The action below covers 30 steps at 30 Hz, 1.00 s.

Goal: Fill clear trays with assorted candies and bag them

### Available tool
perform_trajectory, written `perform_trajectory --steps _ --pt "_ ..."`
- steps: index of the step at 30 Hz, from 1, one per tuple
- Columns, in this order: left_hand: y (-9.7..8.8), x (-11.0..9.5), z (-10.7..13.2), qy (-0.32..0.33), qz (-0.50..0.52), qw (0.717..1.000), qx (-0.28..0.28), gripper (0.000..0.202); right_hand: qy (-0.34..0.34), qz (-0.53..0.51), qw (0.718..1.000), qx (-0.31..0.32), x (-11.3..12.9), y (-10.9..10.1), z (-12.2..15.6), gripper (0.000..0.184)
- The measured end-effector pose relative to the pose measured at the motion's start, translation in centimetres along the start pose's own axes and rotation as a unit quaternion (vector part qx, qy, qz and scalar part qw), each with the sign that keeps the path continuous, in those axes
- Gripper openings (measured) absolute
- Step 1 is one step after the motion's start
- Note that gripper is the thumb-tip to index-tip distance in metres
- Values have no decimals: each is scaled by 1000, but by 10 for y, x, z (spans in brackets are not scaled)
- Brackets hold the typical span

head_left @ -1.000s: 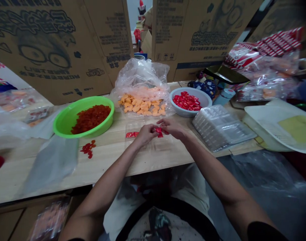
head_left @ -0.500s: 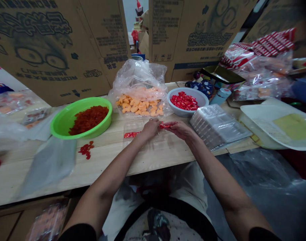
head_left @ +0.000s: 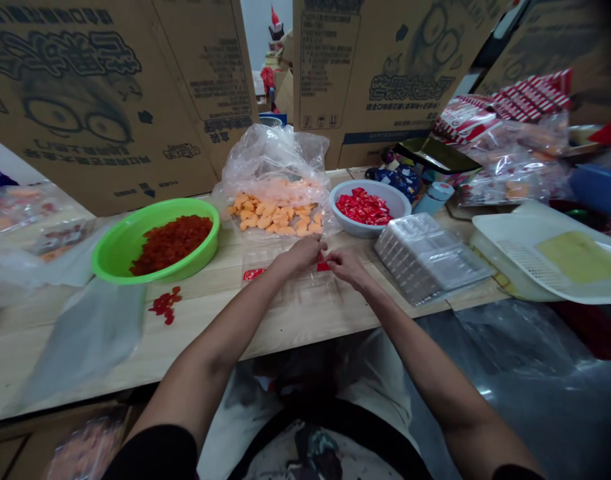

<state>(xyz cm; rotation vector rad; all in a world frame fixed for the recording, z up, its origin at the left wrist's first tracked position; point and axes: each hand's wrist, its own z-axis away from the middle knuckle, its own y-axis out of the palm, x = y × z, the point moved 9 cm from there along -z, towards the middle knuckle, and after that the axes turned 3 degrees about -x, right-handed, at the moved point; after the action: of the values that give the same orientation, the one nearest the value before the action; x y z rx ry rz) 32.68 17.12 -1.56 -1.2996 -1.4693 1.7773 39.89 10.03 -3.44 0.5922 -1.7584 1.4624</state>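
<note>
I have a small red packet (head_left: 323,266) pinched between the fingertips of both hands, low over the worktop (head_left: 225,320) and right in front of me. My left hand (head_left: 301,254) takes it from the left with the fingers curled in, and my right hand (head_left: 343,264) takes it from the other end. A two-sided grip like this seems to suit something so small and slippery.

Under my hands lies a clear plastic tray (head_left: 270,260), hard to make out against the wood. A second red packet (head_left: 254,274) lies in its left part.

The supplies stand in an arc just beyond, all close enough to reach without leaning, I would say. The pale bowl (head_left: 400,203) of red packets is nearest my right hand. The open bag of orange pieces (head_left: 275,219) is straight ahead, and the green bowl (head_left: 110,250) of dark red pieces is off to my left. A stack of clear trays (head_left: 428,257) sits beside my right forearm. A few loose red pieces (head_left: 164,305) lie on the wood near the green bowl. Cardboard boxes (head_left: 110,100) wall off the back.
</note>
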Motion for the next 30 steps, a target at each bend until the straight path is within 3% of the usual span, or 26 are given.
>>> perform_trajectory --steps 6,10,14,17,19,21,23,27,30 --pt "2 9 -10 -32 48 998 -27 27 1 58 998 -6 -2 12 -3 11" --pt "-11 16 -5 -69 79 993 -57 14 -42 79 996 -14 8 13 1 24" --pt "-25 37 27 -156 135 974 -94 15 -111 145 983 -29 18 11 15 29" --pt "-11 50 66 -257 192 944 -72 16 -183 255 949 4 26 20 31 29" --pt "-6 46 90 -280 148 944 -89 20 -214 313 925 30 29 25 44 25" --pt "-7 30 108 -256 64 956 -131 27 -221 346 911 35 29 23 54 26" --pt "-4 3 118 -190 -4 970 -151 30 -216 351 911 24 28 20 65 35" --pt "25 -48 129 -39 -60 994 -84 45 -210 341 916 0 24 21 86 50" --pt "46 -56 133 -27 -73 997 -22 62 -187 343 921 -9 20 25 94 61"
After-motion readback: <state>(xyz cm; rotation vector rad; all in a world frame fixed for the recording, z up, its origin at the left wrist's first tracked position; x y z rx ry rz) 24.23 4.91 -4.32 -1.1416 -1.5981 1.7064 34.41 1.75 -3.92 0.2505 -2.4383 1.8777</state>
